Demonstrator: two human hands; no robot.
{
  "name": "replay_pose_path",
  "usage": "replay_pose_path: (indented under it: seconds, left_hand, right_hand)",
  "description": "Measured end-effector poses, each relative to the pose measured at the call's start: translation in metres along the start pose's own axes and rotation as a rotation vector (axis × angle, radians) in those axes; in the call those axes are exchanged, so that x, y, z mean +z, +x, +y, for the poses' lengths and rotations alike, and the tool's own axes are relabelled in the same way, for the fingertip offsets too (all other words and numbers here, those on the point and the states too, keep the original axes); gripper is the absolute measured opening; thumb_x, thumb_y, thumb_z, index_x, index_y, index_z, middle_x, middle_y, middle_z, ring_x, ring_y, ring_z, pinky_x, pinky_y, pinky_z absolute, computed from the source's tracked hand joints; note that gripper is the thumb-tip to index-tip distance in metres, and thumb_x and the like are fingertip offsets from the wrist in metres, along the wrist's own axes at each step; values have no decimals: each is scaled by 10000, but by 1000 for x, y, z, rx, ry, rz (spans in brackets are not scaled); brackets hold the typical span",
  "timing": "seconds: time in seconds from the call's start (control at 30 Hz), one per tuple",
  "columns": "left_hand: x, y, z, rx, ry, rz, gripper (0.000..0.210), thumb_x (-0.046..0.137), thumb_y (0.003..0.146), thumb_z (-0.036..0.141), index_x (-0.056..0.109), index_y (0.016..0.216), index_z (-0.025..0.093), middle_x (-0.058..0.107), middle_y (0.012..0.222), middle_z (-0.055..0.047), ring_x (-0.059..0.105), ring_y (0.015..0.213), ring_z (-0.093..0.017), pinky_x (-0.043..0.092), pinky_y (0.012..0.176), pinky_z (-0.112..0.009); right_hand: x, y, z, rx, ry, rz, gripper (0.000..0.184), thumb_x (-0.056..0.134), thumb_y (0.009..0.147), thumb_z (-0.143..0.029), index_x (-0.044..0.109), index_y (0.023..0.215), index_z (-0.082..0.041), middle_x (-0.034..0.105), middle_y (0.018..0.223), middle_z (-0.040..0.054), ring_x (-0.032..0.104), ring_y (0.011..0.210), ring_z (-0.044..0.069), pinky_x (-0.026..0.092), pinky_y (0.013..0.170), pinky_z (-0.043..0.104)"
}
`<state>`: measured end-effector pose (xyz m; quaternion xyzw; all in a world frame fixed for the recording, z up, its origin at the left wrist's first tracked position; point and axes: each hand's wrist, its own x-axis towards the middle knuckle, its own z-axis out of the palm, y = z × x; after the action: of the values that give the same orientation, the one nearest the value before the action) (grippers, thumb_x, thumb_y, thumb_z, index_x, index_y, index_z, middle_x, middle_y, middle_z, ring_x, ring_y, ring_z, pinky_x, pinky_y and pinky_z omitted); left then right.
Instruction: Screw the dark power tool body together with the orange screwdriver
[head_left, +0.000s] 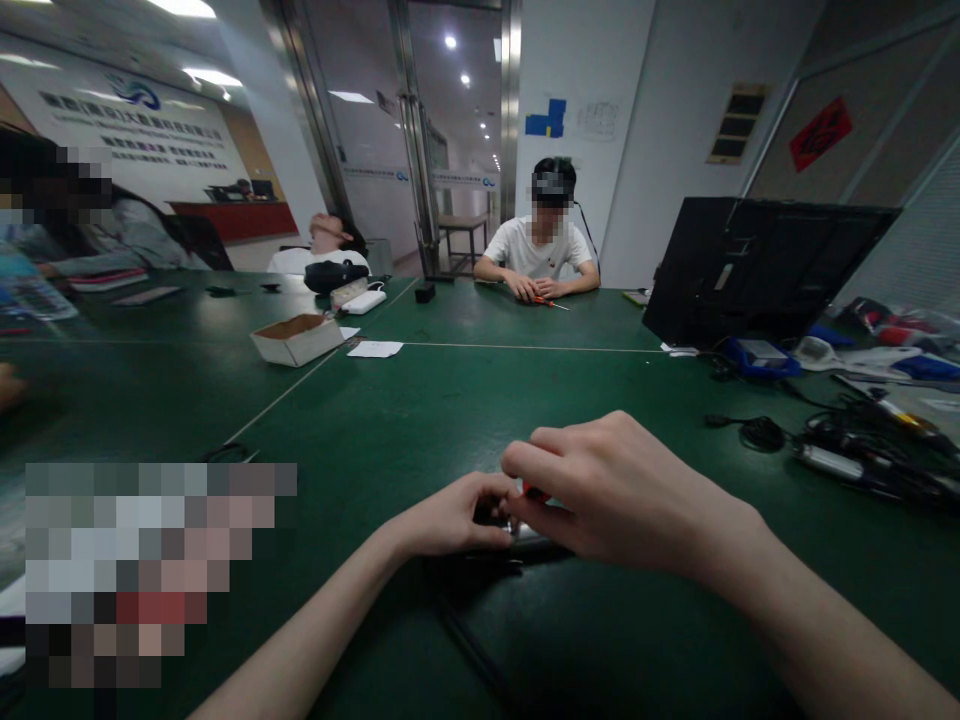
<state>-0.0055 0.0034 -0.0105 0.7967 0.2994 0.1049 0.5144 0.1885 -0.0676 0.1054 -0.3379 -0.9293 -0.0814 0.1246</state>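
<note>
Low over the green table, my left hand (457, 515) curls its thumb and fingers around one end of a silver, metal-bodied tool (531, 538). A black cord (469, 640) runs from near it toward me. My right hand (592, 490) is closed above the same tool, pinching a red-handled screwdriver (534, 491). Most of the screwdriver is hidden by the fingers; its lower end points down at the metal body beside my left fingertips. The hands nearly touch each other.
On the green table (337, 420), a cardboard box (296, 342) and paper (375, 349) lie ahead. A black monitor (757, 265), corded tools (832, 460) and a blue device (761, 355) stand right. Across, a person (544, 245) holds a screwdriver (551, 302); others sit left.
</note>
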Motion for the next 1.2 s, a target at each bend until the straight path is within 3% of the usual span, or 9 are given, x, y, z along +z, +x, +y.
replay_pose_path:
  seconds: [0.13,0.3,0.43,0.63,0.77,1.07,1.2]
  left_hand:
    - [1,-1,1,9,14,31,226,692,689,252,590,870,164,585,849,0,529,819,-195,428,760,-291]
    - [3,-1,1,-33,35,31,236,684,674,279,593,855,158,581,810,-7,531,781,-199,427,710,-282]
    - [2,-1,4,-62,46,42,236,681,678,283,594,862,162,580,806,-6,533,788,-201,423,717,-285]
    - [-1,-1,5,-15,16,-8,201,691,683,242,588,838,165,565,791,6,522,763,-183,432,702,-276]
    - [1,-2,3,2,6,22,218,691,703,232,586,882,165,569,814,6,527,785,-186,436,699,-274]
    - [0,1,-2,0,-22,-25,237,695,721,242,615,929,160,603,862,-15,537,893,-221,424,801,-314]
    - [0,-1,0,5,5,-7,224,696,712,230,611,907,163,594,880,-15,529,891,-218,421,785,-308]
  right_hand:
    - [1,0,0,-6,-44,12,201,390,951,-375,462,851,-217,527,659,-43,378,507,105,172,485,259]
    - [-3,-2,-3,-18,112,-20,67,485,864,-264,443,883,-215,548,789,-35,419,589,98,230,506,240]
    - [-5,-2,-4,-6,180,-63,110,499,804,-184,438,891,-210,551,824,-32,430,613,95,255,521,232]
    - [-4,-2,-4,-7,118,-36,35,451,893,-230,461,916,-205,564,793,-24,416,578,95,225,510,242]
    - [-2,-1,-1,-11,47,-9,129,420,938,-316,467,886,-208,542,700,-34,395,531,96,189,503,250]
    - [-8,-3,-4,17,162,-82,114,499,819,-216,452,921,-195,566,856,-16,457,627,107,256,518,239]
    - [-5,-2,-3,38,119,-63,83,462,874,-224,459,948,-187,571,829,-11,442,590,103,233,503,241]
